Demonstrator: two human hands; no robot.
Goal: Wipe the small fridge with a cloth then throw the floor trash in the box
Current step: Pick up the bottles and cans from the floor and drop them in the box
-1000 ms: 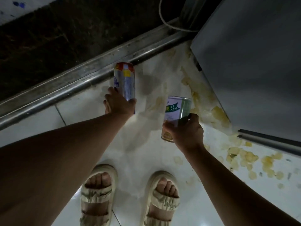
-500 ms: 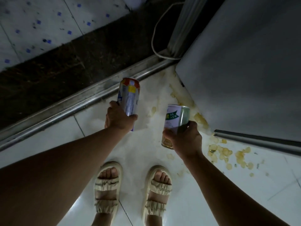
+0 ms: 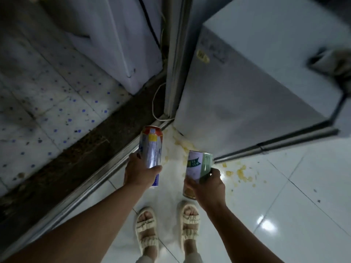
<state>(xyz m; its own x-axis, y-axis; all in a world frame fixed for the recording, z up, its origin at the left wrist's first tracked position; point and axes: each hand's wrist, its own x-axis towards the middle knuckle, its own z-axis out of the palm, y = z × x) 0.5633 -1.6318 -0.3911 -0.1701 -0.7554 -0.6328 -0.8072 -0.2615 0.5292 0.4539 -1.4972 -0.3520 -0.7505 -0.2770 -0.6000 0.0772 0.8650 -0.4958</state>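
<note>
Yellow spill now lies lower beside the small fridge (image 3: 256, 88) since you straighten up, left hand (image 3: 140, 172) clamped on the tall can (image 3: 151, 149), right hand (image 3: 206, 184) on the green tin (image 3: 198, 164), box unseen.

Two shiny metal cans (image 3: 151, 149) (image 3: 197, 165) above glossy white floor tiles (image 3: 284, 196); a smooth matt fridge (image 3: 247, 82) alongside.
</note>
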